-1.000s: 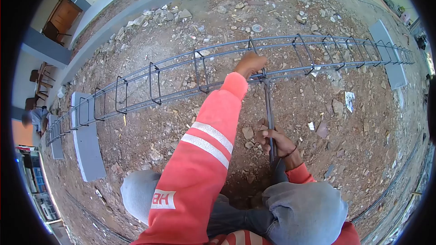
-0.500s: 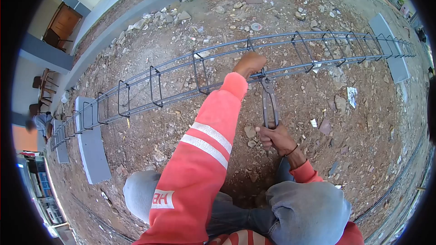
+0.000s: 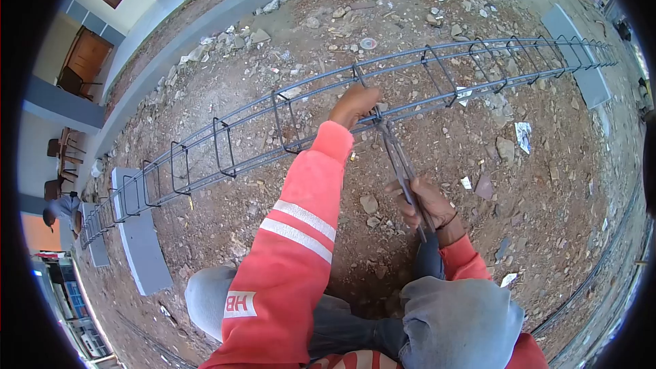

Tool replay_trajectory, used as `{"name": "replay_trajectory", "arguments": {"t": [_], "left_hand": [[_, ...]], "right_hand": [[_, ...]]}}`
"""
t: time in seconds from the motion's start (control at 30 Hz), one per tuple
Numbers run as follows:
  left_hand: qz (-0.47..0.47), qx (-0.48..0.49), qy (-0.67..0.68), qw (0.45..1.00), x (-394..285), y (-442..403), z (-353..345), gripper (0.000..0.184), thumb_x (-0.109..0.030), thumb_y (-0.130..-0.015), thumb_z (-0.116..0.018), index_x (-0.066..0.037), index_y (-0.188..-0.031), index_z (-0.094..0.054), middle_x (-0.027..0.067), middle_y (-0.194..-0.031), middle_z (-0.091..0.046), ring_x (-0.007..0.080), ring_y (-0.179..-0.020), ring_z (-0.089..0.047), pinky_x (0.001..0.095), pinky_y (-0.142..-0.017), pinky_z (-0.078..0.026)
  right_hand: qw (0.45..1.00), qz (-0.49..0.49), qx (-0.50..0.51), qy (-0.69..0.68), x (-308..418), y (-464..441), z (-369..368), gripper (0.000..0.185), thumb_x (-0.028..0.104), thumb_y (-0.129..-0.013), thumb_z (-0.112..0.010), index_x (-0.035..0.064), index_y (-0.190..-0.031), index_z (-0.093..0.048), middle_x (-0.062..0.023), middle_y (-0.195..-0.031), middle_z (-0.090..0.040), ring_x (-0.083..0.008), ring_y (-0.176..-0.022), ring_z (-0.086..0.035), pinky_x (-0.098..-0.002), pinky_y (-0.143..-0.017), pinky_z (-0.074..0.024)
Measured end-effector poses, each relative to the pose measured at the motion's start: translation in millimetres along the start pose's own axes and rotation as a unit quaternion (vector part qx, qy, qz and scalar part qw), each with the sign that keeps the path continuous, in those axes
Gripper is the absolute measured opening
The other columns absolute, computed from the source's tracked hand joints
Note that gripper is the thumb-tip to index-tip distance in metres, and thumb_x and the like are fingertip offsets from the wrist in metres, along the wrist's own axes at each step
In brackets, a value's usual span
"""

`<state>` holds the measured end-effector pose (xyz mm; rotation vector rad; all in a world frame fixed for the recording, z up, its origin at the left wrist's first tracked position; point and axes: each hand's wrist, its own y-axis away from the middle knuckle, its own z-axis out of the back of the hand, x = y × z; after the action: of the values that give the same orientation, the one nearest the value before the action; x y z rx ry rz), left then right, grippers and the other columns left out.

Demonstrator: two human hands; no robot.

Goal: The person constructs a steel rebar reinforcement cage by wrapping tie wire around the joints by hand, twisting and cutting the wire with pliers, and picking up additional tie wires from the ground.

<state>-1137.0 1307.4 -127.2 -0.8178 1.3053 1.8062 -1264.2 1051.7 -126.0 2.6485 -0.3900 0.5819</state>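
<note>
A long rebar cage (image 3: 249,160) of bars and square stirrups crosses the view. My left hand (image 3: 355,104), at the end of the red sleeve, is closed round a stirrup at the middle of the cage. Long-handled pincers (image 3: 398,164) have their jaws at the lower bar, just right of that hand. Below, my right hand (image 3: 425,206) is wrapped round the pincers' handles, which are close together.
A grey block (image 3: 140,236) supports the cage at the left, another grey block (image 3: 581,61) at the right. Stones and rubble lie on the soil. A person (image 3: 63,212) is at the far left end. My knees are below.
The pincers' handles spread, then came together again, and they now slant down to the right. My left hand stays at the stirrup. The whole view has shifted slightly.
</note>
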Motion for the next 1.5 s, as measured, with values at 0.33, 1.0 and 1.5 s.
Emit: {"name": "replay_trajectory", "arguments": {"t": [0.33,1.0,1.5], "left_hand": [[0.027,0.021,0.099,0.994,-21.6,27.7,4.8,0.031,-0.014,-0.086,-0.056,0.012,-0.101,-0.058,0.0201,-0.09,-0.067,0.0312,-0.079,-0.071,0.0381,-0.062,-0.055],[0.072,0.024,0.114,0.991,-31.3,35.5,6.1,0.049,-0.019,-0.086,-0.068,0.008,-0.124,-0.054,0.0197,-0.111,-0.065,0.0322,-0.1,-0.067,0.0404,-0.08,-0.055],[0.443,0.17,-0.272,0.837,-130.0,505.2,186.5,0.036,-0.04,-0.087,-0.062,-0.013,-0.109,-0.07,0.0132,-0.12,-0.067,0.0261,-0.102,-0.068,0.0401,-0.086,-0.055]], "right_hand": [[0.995,-0.053,0.076,0.035,-45.7,-16.4,6.9,0.066,0.019,-0.084,-0.059,0.0003,-0.142,-0.034,-0.0178,-0.107,-0.062,-0.0242,-0.082,-0.067,-0.0356,-0.078,-0.0549],[0.698,0.02,-0.237,0.675,70.0,85.2,-24.1,0.039,0.011,-0.087,-0.054,-0.0001,-0.122,-0.042,-0.0256,-0.104,-0.059,-0.0455,-0.099,-0.058,-0.0505,-0.083,-0.0462],[0.713,-0.3,-0.568,0.28,-61.5,501.1,-235.8,0.034,0.029,-0.089,-0.056,-0.0017,-0.096,-0.067,-0.0238,-0.087,-0.069,-0.0388,-0.086,-0.069,-0.049,-0.077,-0.0546]]}}
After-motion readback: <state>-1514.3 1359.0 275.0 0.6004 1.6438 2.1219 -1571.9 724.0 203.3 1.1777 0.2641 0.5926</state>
